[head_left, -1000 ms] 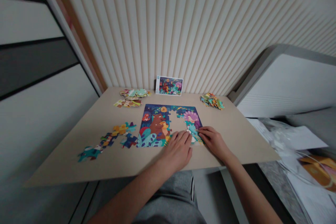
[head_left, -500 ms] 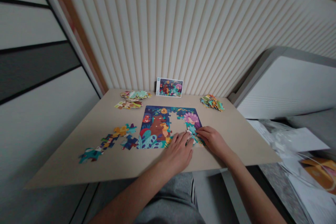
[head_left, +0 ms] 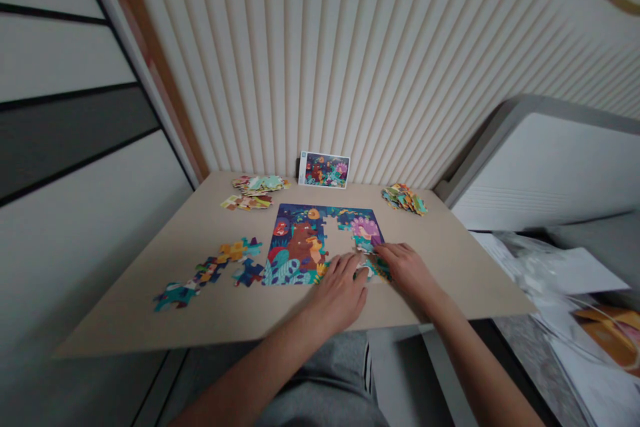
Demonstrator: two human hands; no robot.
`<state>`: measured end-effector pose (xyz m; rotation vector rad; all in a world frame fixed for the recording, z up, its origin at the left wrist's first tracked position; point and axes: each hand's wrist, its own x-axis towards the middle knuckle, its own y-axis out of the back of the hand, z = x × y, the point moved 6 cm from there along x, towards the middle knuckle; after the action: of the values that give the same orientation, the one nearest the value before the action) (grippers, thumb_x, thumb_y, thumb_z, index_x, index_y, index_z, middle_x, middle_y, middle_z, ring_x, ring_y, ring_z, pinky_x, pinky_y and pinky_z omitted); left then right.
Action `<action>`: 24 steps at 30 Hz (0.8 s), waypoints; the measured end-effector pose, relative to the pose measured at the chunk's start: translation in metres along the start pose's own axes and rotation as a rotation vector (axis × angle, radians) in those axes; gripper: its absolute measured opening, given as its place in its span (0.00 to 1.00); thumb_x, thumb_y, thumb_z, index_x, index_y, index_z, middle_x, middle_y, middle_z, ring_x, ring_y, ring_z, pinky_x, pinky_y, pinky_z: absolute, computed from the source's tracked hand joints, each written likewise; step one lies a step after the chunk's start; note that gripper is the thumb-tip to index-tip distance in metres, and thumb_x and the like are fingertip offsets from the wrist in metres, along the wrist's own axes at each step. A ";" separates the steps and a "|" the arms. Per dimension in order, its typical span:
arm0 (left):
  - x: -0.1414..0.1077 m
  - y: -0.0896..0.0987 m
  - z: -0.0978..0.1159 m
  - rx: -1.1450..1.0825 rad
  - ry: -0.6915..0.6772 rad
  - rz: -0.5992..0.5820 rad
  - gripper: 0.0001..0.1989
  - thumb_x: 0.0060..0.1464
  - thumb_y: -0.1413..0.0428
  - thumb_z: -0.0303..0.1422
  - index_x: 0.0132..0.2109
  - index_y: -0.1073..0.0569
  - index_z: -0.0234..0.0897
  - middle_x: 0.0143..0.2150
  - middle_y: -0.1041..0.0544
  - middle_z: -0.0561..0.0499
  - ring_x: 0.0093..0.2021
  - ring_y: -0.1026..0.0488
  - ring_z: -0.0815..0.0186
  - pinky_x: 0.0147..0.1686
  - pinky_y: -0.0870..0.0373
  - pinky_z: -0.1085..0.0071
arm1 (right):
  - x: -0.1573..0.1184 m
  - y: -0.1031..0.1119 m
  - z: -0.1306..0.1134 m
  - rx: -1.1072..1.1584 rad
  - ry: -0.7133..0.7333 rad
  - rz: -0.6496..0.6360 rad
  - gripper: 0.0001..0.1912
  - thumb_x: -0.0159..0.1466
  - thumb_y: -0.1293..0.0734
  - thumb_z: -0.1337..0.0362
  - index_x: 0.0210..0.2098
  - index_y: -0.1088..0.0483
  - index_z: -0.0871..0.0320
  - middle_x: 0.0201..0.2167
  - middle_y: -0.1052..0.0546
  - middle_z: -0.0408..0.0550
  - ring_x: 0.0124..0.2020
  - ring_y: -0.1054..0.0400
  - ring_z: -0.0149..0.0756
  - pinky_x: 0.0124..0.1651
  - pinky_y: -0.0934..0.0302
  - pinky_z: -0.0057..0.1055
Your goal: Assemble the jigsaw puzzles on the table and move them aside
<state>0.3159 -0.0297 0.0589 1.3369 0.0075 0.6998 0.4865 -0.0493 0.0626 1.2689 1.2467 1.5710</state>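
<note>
A colourful jigsaw puzzle (head_left: pixel 295 250), assembled around a bare gap in its middle, lies on the table. My left hand (head_left: pixel 341 285) rests over the puzzle's lower edge, its fingers bent down on pieces at the lower right part. My right hand (head_left: pixel 403 263) is at the right edge, fingertips together on the pieces below the purple peacock (head_left: pixel 366 228). Whatever lies under the fingertips of either hand is too small to make out. Loose pieces (head_left: pixel 249 271) and joined pieces (head_left: pixel 175 295) lie left of the puzzle.
A picture card (head_left: pixel 324 170) stands at the back of the table (head_left: pixel 125 320). One pile of pieces (head_left: pixel 260 185) lies at the back left, another pile (head_left: pixel 404 199) at the back right. A ribbed wall (head_left: pixel 320 67) rises behind. Papers and plastic (head_left: pixel 530 267) lie beyond the right edge.
The view has shifted slightly. Near the puzzle's lower right, a gap now shows between the pieces by my fingertips. Both hands have hardly moved.
</note>
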 end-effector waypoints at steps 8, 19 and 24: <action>0.023 0.010 -0.008 0.102 -0.118 -0.052 0.15 0.66 0.51 0.32 0.56 0.28 0.36 0.67 0.34 0.40 0.69 0.41 0.51 0.68 0.48 0.47 | 0.008 0.000 0.002 0.115 0.061 0.002 0.12 0.72 0.38 0.69 0.53 0.31 0.55 0.58 0.25 0.56 0.57 0.29 0.41 0.63 0.42 0.47; 0.027 0.003 -0.032 0.044 -0.189 -0.156 0.22 0.65 0.54 0.24 0.62 0.33 0.44 0.65 0.30 0.47 0.62 0.31 0.60 0.65 0.41 0.52 | 0.014 -0.005 0.020 0.505 -0.077 0.054 0.20 0.75 0.46 0.59 0.60 0.31 0.56 0.55 0.22 0.55 0.54 0.27 0.41 0.59 0.35 0.42; 0.021 0.017 -0.040 0.053 -0.184 -0.155 0.22 0.66 0.56 0.24 0.63 0.33 0.42 0.67 0.32 0.46 0.66 0.35 0.62 0.67 0.43 0.55 | 0.017 -0.007 0.021 0.488 -0.112 0.044 0.21 0.75 0.45 0.58 0.59 0.28 0.54 0.53 0.21 0.53 0.51 0.25 0.42 0.57 0.33 0.41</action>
<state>0.3092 0.0158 0.0711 1.4308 -0.0185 0.4471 0.5026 -0.0268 0.0605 1.6689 1.5964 1.2409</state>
